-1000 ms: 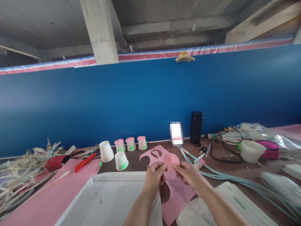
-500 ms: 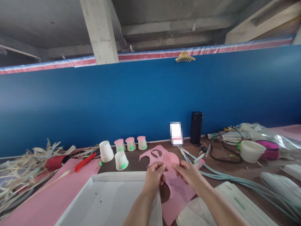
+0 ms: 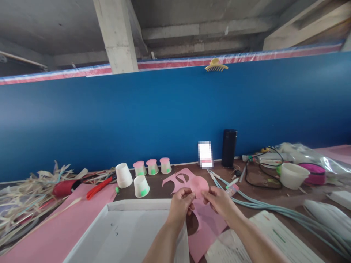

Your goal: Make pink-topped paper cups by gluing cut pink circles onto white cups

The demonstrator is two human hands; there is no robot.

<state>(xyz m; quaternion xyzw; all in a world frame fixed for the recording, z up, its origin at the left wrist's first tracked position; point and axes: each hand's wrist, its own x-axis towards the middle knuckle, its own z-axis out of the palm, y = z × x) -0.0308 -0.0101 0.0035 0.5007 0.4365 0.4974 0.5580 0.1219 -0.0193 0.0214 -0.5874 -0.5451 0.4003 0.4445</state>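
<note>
Two hands (image 3: 200, 202) on one pink paper disc (image 3: 199, 185); five upturned cups (image 3: 142, 186) nearby.

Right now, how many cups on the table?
5. Three pink-topped cups in a back row. A plain white cup left of them. One green-marked cup in front. More may hide in the straw.

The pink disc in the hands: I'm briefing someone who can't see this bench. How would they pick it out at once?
Start at the blue wall and drop to the brown bench in front of it. At its middle, the left hand and right hand pinch the pink disc between them. Unlike the pink sheet below, with round holes, it is a small whole circle, held up.
</note>
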